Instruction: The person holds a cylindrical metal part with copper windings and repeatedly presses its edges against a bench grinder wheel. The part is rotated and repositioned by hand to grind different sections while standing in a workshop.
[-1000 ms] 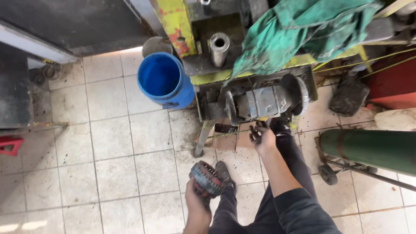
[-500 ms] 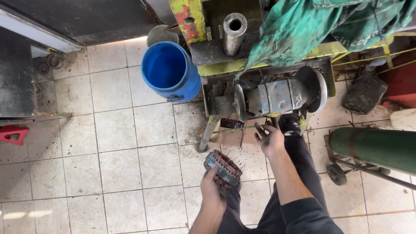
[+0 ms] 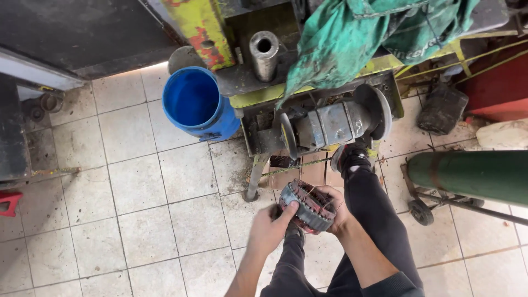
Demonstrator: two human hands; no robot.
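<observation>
Landmark: the bench grinder (image 3: 330, 125), grey, with a wheel at each end, on a low stand over the tiled floor (image 3: 137, 192).
Held thing: a round stator ring (image 3: 308, 206), grey metal with reddish copper windings, just below the bench grinder, above the person's dark trouser legs.
Left hand (image 3: 269, 231): curled around the stator ring's near-left edge, thumb on its rim, fingers underneath.
Right hand (image 3: 338, 212): cupped against the stator ring's right side, fingers wrapped around the outer edge; both hands grip it together.
Foot: a shoe (image 3: 349, 157) rests directly under the bench grinder's right wheel.
Blue bucket (image 3: 195, 104): upright and open-topped, just left of the bench grinder.
Metal tube (image 3: 264, 52): short grey cylinder, standing above the bench grinder on a yellow-painted machine frame.
Green cloth (image 3: 357, 33): draped over the frame, hanging down to the bench grinder's top.
Green cylinder (image 3: 473, 176): lies on a wheeled cart, right of the bench grinder.
</observation>
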